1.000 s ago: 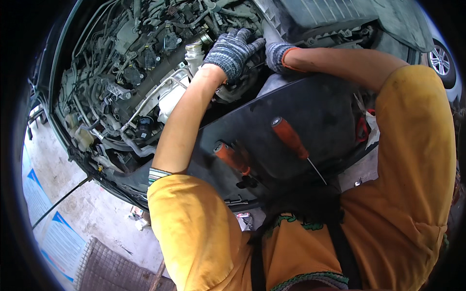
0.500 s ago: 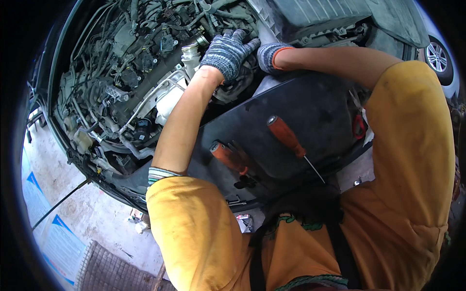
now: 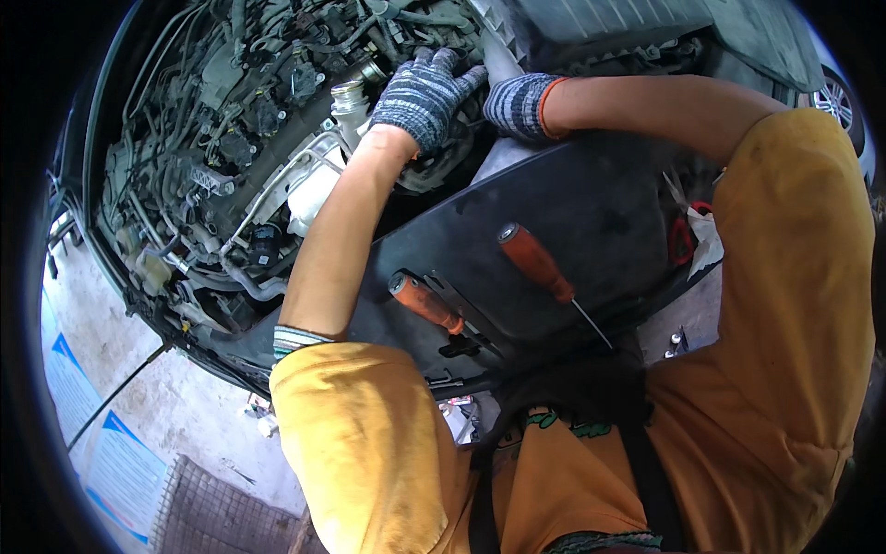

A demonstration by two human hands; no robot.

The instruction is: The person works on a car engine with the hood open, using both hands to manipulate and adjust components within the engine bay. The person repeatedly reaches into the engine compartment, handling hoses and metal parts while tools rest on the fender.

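Both my hands wear grey-and-white knit gloves over the engine bay. My left hand (image 3: 426,100) is open, its fingers spread over engine parts beside a silvery metal pipe neck (image 3: 349,102). Close to its right, my right hand (image 3: 520,106) bends down by a grey duct (image 3: 499,60); its fingertips are hidden, and I cannot see whether it grips anything. On the black front panel (image 3: 600,198) nearer me lie two screwdrivers with red-orange handles, one to the right (image 3: 535,262) and one to the left (image 3: 425,301), beside a dark flat tool (image 3: 459,303).
A white plastic reservoir (image 3: 314,198) sits under my left forearm. Red-handled scissors (image 3: 681,240) and a white scrap (image 3: 706,242) lie at the panel's right end. A large black housing (image 3: 600,32) stands beyond my right arm. A thin prop rod (image 3: 120,397) slants at left.
The view has shifted slightly. More of my right glove shows, and its fingers have drawn down a little. My left hand stays spread at nearly the same place; the screwdrivers lie where they were.
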